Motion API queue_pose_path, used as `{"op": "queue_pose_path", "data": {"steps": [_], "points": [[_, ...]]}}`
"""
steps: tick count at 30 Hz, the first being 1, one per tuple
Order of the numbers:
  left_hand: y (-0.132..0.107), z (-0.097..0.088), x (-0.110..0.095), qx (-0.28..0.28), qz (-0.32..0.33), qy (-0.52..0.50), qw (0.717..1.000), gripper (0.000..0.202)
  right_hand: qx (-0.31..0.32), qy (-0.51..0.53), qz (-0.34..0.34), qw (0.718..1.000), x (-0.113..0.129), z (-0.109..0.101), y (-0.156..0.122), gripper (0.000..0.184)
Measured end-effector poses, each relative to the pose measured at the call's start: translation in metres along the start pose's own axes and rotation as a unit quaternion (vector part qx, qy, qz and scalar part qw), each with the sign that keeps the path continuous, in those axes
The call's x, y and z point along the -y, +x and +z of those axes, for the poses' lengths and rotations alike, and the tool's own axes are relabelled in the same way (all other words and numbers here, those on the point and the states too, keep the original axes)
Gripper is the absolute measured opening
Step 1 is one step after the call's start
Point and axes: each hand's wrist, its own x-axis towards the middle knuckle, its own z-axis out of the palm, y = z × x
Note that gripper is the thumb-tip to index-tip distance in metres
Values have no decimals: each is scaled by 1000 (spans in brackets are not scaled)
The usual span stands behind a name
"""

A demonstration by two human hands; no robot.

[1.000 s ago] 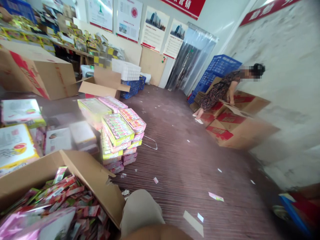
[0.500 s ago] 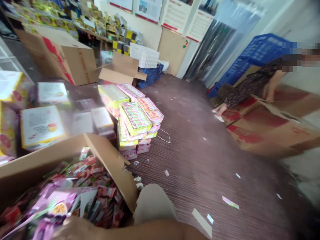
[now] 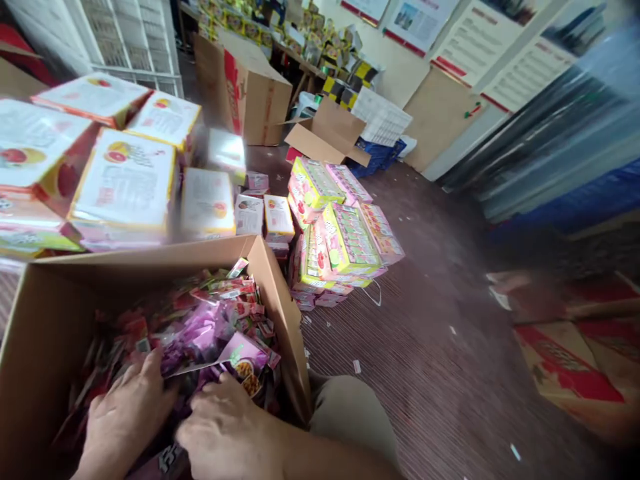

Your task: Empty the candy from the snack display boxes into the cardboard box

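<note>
A large open carton (image 3: 275,293) in front of me is heaped with small red and green sachets (image 3: 245,293). Purple passion-fruit wrapping (image 3: 205,333), apparently a plastic bag, lies crumpled on top of them. My left hand (image 3: 127,410) is on its left side, fingers bent over the near edge and thumb hidden. Curled around the same edge, my right hand (image 3: 225,423) sits just right of it, near a purple panel (image 3: 245,350) with fruit printed on it. Both hands are slightly blurred. Below them shows more dark purple packaging with white lettering (image 3: 167,460).
Stacked white-topped fruit boxes (image 3: 125,177) stand beyond the carton. Right of them is a pile of yellow and pink display boxes (image 3: 353,240). Paper scraps dot the brown floor (image 3: 425,347). Red-printed cartons (image 3: 575,360) are at far right, and an open carton (image 3: 330,130) stands behind.
My view has swung left, bringing more of the carton and the stacked boxes into sight. My left hand has come into view beside the right one. The person at right is mostly out of view.
</note>
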Motion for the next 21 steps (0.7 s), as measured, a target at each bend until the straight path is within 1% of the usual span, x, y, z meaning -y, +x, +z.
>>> {"op": "queue_pose_path", "data": {"steps": [2,4,7,10,12,15,17,19,21], "points": [[-12,-10,-13,13,21,8,1000,66,40,-2,-7,999,-2,4,8,20],[-20,-19,-23,12,34,7,999,69,55,-4,-21,998,-3,8,15,23],[-26,-25,-31,-33,44,5,998,70,33,-13,-51,998,-1,14,21,25],[-26,-27,-36,-96,89,10,991,66,-4,-26,-61,998,4,18,18,25],[-25,-31,-37,-107,117,-3,987,58,-4,-27,-61,998,8,19,12,24],[-26,-38,-37,-75,149,-38,985,40,29,-13,-69,997,12,20,1,23],[-26,-41,-36,-58,161,-59,984,38,34,-4,-70,997,13,20,-5,24],[-25,-40,-35,-39,148,-79,985,42,26,4,-68,997,13,20,-9,24],[-22,-35,-34,-3,116,-102,988,40,38,17,-64,997,11,20,-12,24]]}}
